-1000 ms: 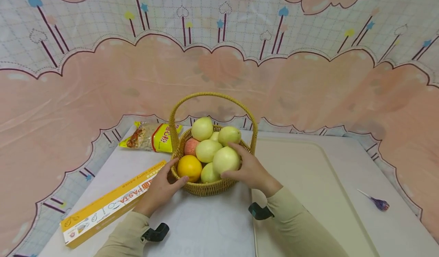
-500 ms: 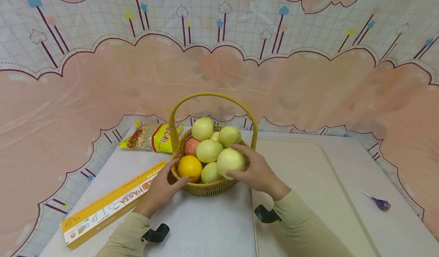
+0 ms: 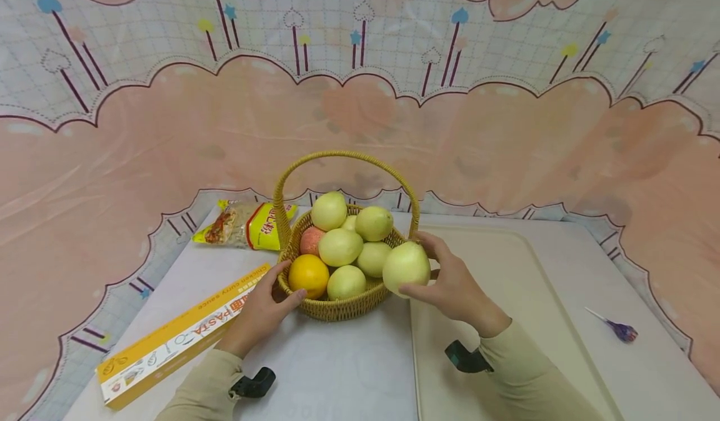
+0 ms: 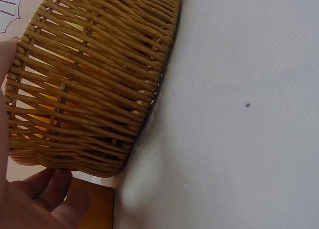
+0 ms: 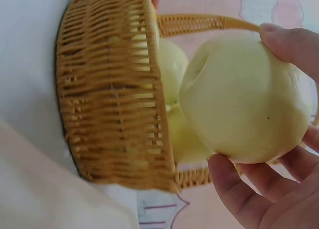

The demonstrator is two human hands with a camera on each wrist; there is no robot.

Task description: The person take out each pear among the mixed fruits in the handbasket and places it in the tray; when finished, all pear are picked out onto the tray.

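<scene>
A wicker basket [image 3: 343,310] with an arched handle stands on the table, filled with pale green pears [image 3: 340,247], a yellow-orange fruit [image 3: 309,277] and a reddish fruit [image 3: 312,240]. My left hand [image 3: 261,308] grips its near left side, the thumb in front and the fingers round the outer wall; the left wrist view shows fingertips against the weave [image 4: 89,84]. My right hand [image 3: 458,283] holds one pale green pear [image 3: 406,266] between thumb and fingers, just past the basket's right rim. In the right wrist view that pear [image 5: 244,99] hides part of the basket and handle.
A long yellow-and-white pasta box [image 3: 180,340] lies left of the basket, close to my left forearm. Behind it is a yellow snack bag [image 3: 242,226]. A beige tray [image 3: 495,321] lies under my right arm, and a lollipop [image 3: 621,331] rests at the far right.
My right hand has lifted the pear out of the basket and moved right with it, uncovering another pear beneath. My left hand has stayed on the basket.
</scene>
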